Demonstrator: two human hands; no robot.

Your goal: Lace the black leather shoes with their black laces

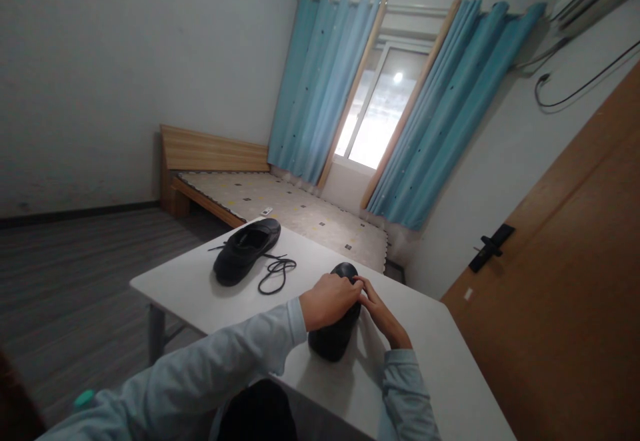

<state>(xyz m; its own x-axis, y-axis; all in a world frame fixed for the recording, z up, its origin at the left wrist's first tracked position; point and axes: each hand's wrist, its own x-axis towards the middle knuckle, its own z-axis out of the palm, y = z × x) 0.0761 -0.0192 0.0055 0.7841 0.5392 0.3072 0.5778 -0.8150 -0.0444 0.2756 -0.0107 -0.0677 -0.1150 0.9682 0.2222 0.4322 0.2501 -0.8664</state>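
A black shoe stands on the white table in front of me, one end toward me. My left hand reaches over it from the left, its fingers closed on the shoe's upper. From the right, my right hand meets it, thumb and fingers pinched together at the top of the shoe. What lies between those right fingertips is too small to make out. Farther left rests a second black shoe, tilted away. A black shoelace trails from it in loose loops on the tabletop.
Beyond the table is a bed with a wooden headboard; a small white object lies at its near edge. Blue curtains frame the window. A brown door stands to the right. A green cap shows at lower left.
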